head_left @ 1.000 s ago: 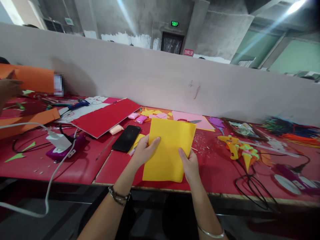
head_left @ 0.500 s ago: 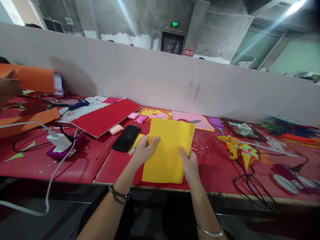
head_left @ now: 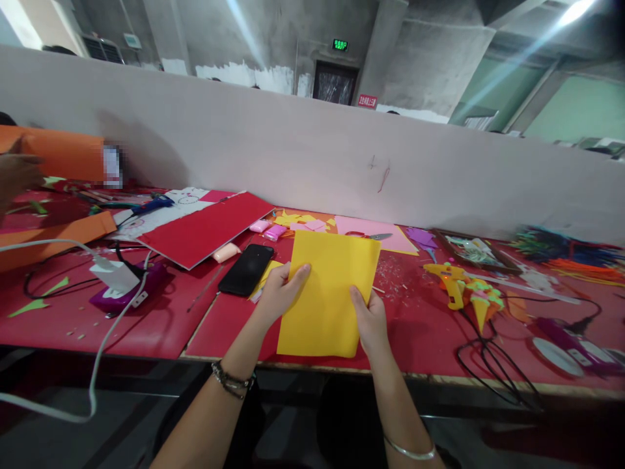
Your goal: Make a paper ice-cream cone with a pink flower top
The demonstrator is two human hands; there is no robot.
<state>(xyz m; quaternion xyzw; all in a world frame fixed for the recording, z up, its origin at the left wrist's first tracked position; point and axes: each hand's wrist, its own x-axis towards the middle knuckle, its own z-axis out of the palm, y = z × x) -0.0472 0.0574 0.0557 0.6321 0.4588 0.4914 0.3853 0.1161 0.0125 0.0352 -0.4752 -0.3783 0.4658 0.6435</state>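
Note:
A yellow sheet is held up over the front edge of the red table, between both hands. My left hand grips its left edge, thumb on the front face and fingers behind. On the right edge, my right hand pinches the sheet the same way, its thumb on the front. The fingers behind the sheet are partly hidden. A black phone lies just left of my left hand. Beyond the sheet's top edge are scissors on pink paper.
To the right are a yellow glue gun, a small tray and a purple power strip. Leftward lie a red board and another power strip with cables. Another person's hand holds orange material at far left.

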